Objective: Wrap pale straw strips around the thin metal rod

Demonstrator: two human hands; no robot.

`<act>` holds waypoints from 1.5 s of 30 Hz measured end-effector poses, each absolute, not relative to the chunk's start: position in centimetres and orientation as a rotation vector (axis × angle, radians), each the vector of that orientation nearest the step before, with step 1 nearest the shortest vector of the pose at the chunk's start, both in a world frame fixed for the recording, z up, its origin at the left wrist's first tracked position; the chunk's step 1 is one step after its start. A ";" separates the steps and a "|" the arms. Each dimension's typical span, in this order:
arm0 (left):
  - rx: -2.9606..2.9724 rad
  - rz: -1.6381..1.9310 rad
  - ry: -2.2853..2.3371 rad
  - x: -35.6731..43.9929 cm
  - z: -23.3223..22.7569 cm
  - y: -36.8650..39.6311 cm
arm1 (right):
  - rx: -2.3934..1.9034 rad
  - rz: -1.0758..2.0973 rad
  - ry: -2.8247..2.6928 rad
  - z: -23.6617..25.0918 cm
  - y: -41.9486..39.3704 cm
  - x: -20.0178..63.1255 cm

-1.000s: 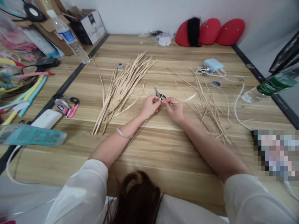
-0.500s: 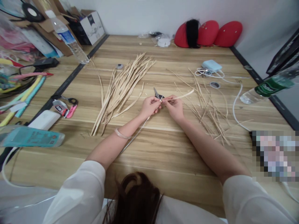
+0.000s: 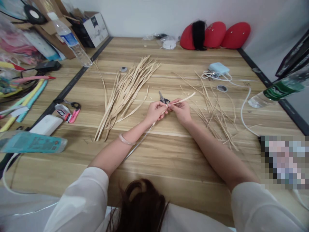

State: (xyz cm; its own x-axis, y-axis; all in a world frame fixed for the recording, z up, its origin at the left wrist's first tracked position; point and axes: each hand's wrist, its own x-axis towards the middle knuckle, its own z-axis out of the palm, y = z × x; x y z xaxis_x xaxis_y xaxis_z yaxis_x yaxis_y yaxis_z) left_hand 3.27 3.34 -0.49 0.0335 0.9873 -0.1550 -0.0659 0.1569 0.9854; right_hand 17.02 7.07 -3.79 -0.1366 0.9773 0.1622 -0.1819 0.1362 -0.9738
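- Wooden tabletop (image 3: 173, 154) has a dark band (image 3: 72, 84) on the left and a black border (image 3: 287, 96) at the right edge
- The left hand (image 3: 156, 111) and the right hand (image 3: 182, 110) meet near the middle, well apart from both side edges
- Fingers of the right hand are pinched together on a pale strip (image 3: 187, 97), and its free end points out to the right
- Fingers of the left hand are closed on a thin wire (image 3: 138, 144), which runs along the near side of the left forearm (image 3: 113, 153) until the forearm hides it
- Between the two forearms there is open room, where the wood grain shows as far as the near edge
- Just beyond the hands lies a metal-tipped tool (image 3: 160, 95), partly hidden by them
- To the left, near the left hand, lies a bundle of strips (image 3: 131, 87); to the right, thinner strips (image 3: 213, 109) are scattered
- A green-labelled bottle (image 3: 277, 91) is close to the right edge, and red domed pieces (image 3: 236, 35) are at the far edge, beside the wall (image 3: 135, 17)
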 end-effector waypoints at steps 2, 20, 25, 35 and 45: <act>1.065 1.102 1.219 3.3 -0.5 3.4 | -0.902 1.290 -1.256 -3.8 7.1 17.0; 1.084 1.091 1.259 3.2 -0.6 3.7 | -0.915 1.292 -1.253 -3.4 6.7 16.9; 1.081 1.089 1.260 3.3 -0.5 3.7 | -0.900 1.290 -1.257 -3.4 6.7 16.8; 1.071 1.060 1.292 3.4 -0.2 3.6 | -0.915 1.290 -1.179 -4.0 7.1 16.5; 1.112 1.018 1.294 3.2 -0.4 3.7 | -0.916 1.274 -1.199 -3.4 6.6 16.2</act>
State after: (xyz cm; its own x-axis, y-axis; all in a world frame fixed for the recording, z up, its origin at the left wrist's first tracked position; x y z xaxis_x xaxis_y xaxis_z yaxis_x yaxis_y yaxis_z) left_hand 3.19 3.73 -0.42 0.0355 0.9806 -0.1930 0.0435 0.1914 0.9805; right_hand 16.21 6.65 -3.40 -0.0936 0.9855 0.1415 -0.2008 0.1205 -0.9722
